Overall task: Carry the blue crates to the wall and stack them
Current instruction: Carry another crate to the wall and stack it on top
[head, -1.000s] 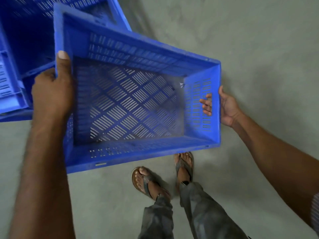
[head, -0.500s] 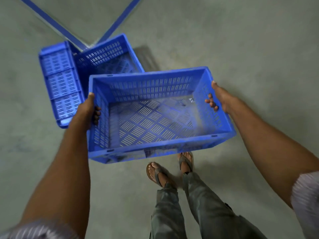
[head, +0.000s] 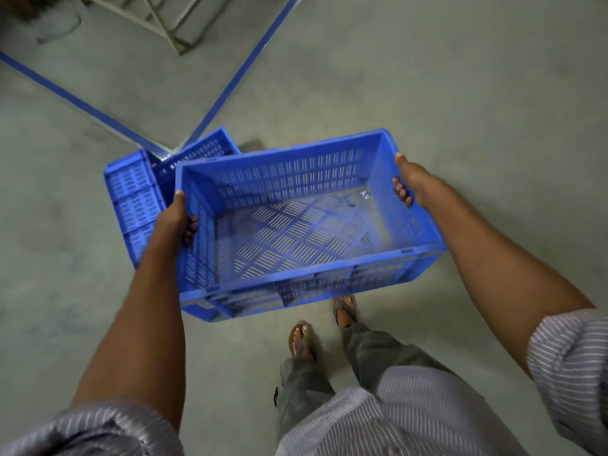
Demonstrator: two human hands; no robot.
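Behind held crate (head: pixel 296 238), floor crate (head: pixel 135 199) partly hidden.

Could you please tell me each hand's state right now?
Left hand: gripping the left end of the blue crate.
Right hand: gripping its right end.

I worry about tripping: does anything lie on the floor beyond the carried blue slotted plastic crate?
A second blue slotted plastic crate sits on the floor beyond the carried crate's far left corner, and a pale metal frame stands farther off, upper left. Ahead and rightward the floor looks bare; no wall is in view.
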